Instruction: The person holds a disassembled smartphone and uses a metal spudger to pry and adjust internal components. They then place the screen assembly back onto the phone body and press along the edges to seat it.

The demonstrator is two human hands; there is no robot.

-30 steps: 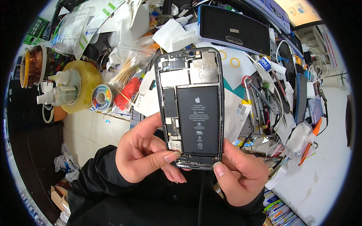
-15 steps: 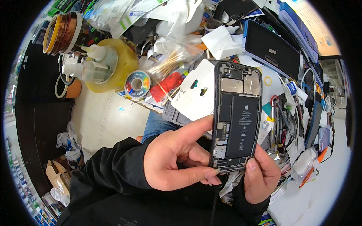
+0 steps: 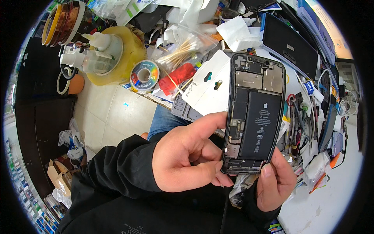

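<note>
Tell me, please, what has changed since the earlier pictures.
The opened phone, left hand and right hand have shifted right in the picture as the view swung, baring more of the white card. Nothing was taken up or let go: both hands still hold the phone.

Left fingers (image 3: 210,121) and right fingers (image 3: 282,163) grip from opposite sides.

Small pale print, warning signs: black battery (image 3: 261,126) in opened phone (image 3: 241,103) | handwriting: white card (image 3: 204,96) | white digits: blue label (image 3: 309,87) | pale lettering: black jacket (image 3: 152,208)
</note>
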